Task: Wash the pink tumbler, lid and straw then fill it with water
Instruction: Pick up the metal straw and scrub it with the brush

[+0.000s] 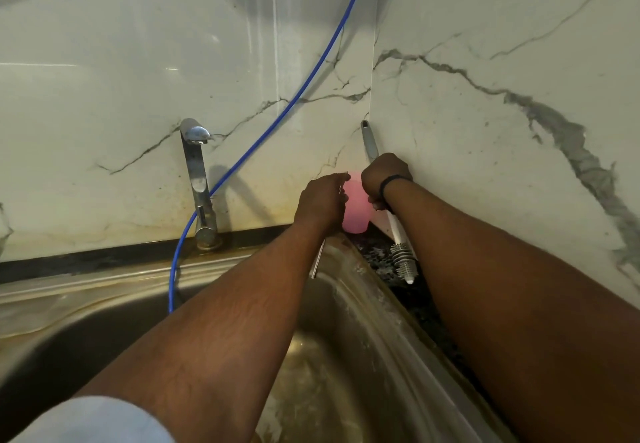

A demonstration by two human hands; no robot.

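Pink plastic shows between our hands: the tumbler (356, 205) stands in the corner behind the sink (363, 304). Our right hand (384, 179) is curled round a bottle brush (401, 259), bristles below our grip; whether our left hand (322, 200) grips the tumbler we cannot tell.

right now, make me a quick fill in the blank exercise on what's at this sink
1. The right hand grips the grey handle of a white bottle ____.
2. The translucent tumbler between the two hands is coloured ____.
3. A thin ____ hose hangs down the marble wall toward the steel sink.
4. The chrome tap stands to the ____ of the left hand.

Missing words: brush; pink; blue; left
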